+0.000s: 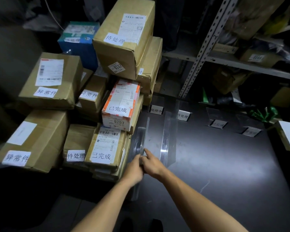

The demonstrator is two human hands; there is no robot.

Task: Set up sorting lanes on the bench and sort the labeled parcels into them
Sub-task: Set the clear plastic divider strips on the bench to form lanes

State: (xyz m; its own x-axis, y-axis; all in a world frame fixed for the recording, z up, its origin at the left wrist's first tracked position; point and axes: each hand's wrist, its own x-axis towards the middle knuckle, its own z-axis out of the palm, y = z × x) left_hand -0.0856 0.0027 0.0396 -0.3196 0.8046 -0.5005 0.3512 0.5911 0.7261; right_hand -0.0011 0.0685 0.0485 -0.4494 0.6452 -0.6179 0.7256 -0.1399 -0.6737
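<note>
Head view: both hands meet at the near left edge of the dark counter (224, 156), on a clear strip (141, 141) that stands on edge and runs away from the person. The left hand (134, 169) has its fingers curled round the strip's near end. The right hand (151, 163) pinches the same end from the other side, forefinger stretched along the strip, the other fingers bent. The two hands touch.

A second clear strip (167, 134) lies just right of the first, roughly parallel to it. Further back on the counter stand four small sign holders in a row: 处理中 (156, 110), 待处理 (182, 116), 已完成 (217, 124), and a fourth (251, 131) too blurred to read.

The parcels are stacked left of the counter, none on it. On top sits a tall box (124, 36) tagged 待处理 and 0332. Below it is an orange-and-white box (120, 106) tagged 已完成 and 0207. Nearest the hands lies a brown parcel (105, 148) tagged 已完成, with a 待处理 parcel (77, 146) beside it. Further left are two large boxes tagged 异常件, one upper (52, 81) and one lower (32, 141). A blue box (79, 41) stands at the back.

A metal shelf (206, 41) with dim packages rises behind the counter.
</note>
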